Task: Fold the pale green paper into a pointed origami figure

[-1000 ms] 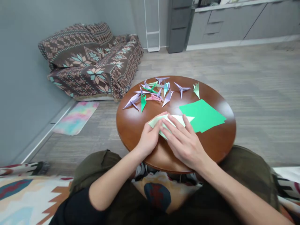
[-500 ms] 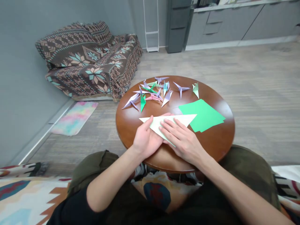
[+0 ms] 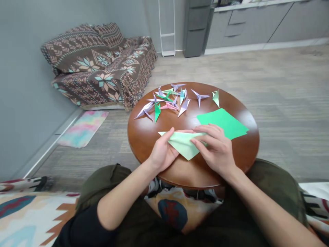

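Note:
A sheet of pale green origami paper, folded into a triangle with its point toward me, is held above the near part of the round table. My left hand grips its left side, thumb on top and fingers beneath. On the right, my right hand pinches the upper right edge between thumb and fingers, covering the right corner. Just beyond that hand lie bright green paper sheets, partly hidden by it.
Several folded paper cranes in purple, green and pink cluster at the table's far left. A purple crane and a pale green crane stand apart. Brown wooden table; beyond it are a draped sofa and a pastel mat.
My right hand has gone from lying flat on the folded paper to pinching its upper right edge. The paper has tilted, and its pale green face shows more.

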The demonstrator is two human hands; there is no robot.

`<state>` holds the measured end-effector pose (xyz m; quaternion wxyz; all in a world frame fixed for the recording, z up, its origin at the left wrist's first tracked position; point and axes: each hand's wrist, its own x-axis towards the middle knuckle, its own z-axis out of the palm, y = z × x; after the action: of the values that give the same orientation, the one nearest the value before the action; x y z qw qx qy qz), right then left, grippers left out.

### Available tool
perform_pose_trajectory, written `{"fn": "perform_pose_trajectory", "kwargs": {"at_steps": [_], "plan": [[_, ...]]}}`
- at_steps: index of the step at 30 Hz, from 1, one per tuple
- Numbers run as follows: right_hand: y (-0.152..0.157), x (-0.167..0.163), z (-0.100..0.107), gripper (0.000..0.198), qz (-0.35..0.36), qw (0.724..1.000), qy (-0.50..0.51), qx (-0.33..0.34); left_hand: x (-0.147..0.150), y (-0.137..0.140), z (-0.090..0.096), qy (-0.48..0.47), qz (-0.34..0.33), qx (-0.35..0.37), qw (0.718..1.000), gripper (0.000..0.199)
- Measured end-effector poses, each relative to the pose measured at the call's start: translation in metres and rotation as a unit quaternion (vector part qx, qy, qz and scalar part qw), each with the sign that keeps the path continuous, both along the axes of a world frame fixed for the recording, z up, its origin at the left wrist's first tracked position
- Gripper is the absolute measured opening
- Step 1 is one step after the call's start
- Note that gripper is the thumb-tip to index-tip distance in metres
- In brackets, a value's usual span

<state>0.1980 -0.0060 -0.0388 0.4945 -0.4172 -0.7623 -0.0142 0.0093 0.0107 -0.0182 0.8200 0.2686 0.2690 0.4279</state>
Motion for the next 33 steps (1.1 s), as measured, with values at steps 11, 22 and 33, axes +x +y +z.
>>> {"fn": "perform_pose_trajectory", "kwargs": {"at_steps": [11,22,33], "plan": [[-0.003,0.004,0.007,0.011,-0.026,0.994,0.086,-0.057,0.004,-0.004,0.000,0.041,0.048,0.082,0.995,0.029],[-0.006,0.003,0.007,0.016,0.001,0.985,0.118,-0.124,0.001,0.003,0.000,0.041,0.158,0.081,0.983,0.012],[-0.004,0.005,0.007,0.018,0.001,0.983,0.106,-0.150,-0.002,0.010,-0.002,0.057,0.185,0.037,0.980,0.018]]}}
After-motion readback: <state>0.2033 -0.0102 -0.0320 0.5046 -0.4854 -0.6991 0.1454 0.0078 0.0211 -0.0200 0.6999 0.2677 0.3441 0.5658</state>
